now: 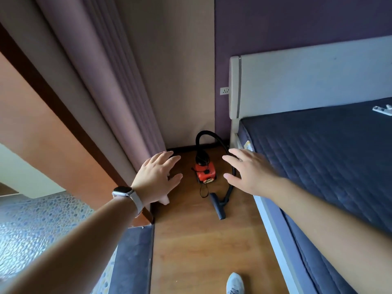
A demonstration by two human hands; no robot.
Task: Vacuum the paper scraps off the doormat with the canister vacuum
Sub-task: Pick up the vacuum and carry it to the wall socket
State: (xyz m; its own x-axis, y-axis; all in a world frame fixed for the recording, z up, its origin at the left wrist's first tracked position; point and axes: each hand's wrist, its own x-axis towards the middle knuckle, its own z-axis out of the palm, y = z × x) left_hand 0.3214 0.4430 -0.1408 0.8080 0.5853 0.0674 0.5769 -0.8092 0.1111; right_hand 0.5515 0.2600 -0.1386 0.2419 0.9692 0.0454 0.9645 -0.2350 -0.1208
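Canister vacuum [204,171]: red-orange body, black top, sitting on the wooden floor [201,240] in the corner of the room, beyond both hands and showing in the gap between them. Neither hand is touching it.

Its black hose [212,134] is arching up from the top of the body and curving down behind the right hand's fingers. The floor nozzle [217,205] is lying flat on the floor, below the right hand and nearer the person than the body. A thin black cord [203,190] is looping on the floor just in front of the body.

Left hand [156,177]: reaching forward, palm down, fingers straight and spread, holding nothing. A watch [122,192] is sitting on its wrist.

Right hand [248,172]: reaching forward likewise, fingers spread and straight, holding nothing. The two hands are staying well apart.

Dark doormat [132,259]: lying under the left forearm, along the left edge of the wooden floor, with pebble-pattern flooring [31,230] to its left. Whether scraps are lying on it cannot be told.

A mauve curtain [101,81] is hanging beyond the left hand. A bed with a dark quilted mattress [328,155] and pale headboard [297,81] is running along the right forearm's outer side. A wall socket [224,90] is showing above the right hand. A pale shoe [235,283] is standing on the floor, near the person, below both hands.
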